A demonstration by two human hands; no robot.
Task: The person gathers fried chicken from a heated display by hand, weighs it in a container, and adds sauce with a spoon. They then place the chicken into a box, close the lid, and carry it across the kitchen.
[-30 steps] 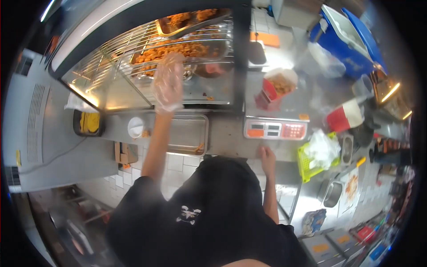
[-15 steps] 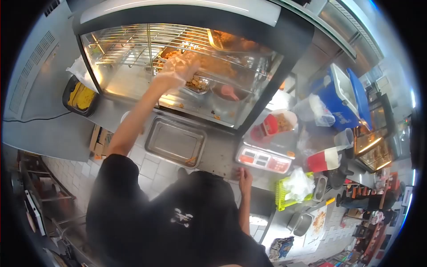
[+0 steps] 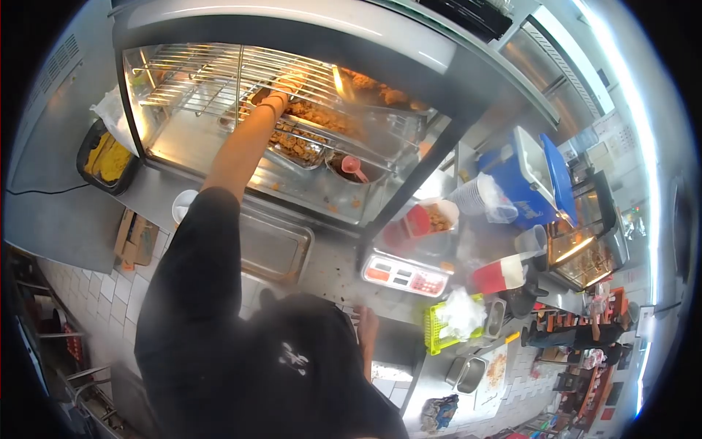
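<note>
My left hand (image 3: 291, 79) reaches deep into a lit food warmer (image 3: 241, 33), behind the wires of a rack (image 3: 183, 73). Its fingers are blurred and partly hidden, so what they hold cannot be made out. Around that wrist lie fried pieces (image 3: 325, 117) in a tray and, lower down, a metal pan of browned bits (image 3: 296, 146). A pink scoop (image 3: 353, 167) rests in a container to the right. My right hand (image 3: 365, 326) is low at the counter's front edge, fingers extended against it and holding nothing.
A shallow steel tray (image 3: 276, 249) sits before the warmer, with a white bowl (image 3: 183, 205) to its left. Rightward stand a scale (image 3: 406, 275), a green basket (image 3: 433, 333) and a blue cooler (image 3: 506, 175). Another person (image 3: 585, 335) stands far right.
My left hand has gone farther up and deeper into the warmer, past the lower pan. My right hand's fingers have loosened from a curl and lie at the counter edge. The view has shifted.
</note>
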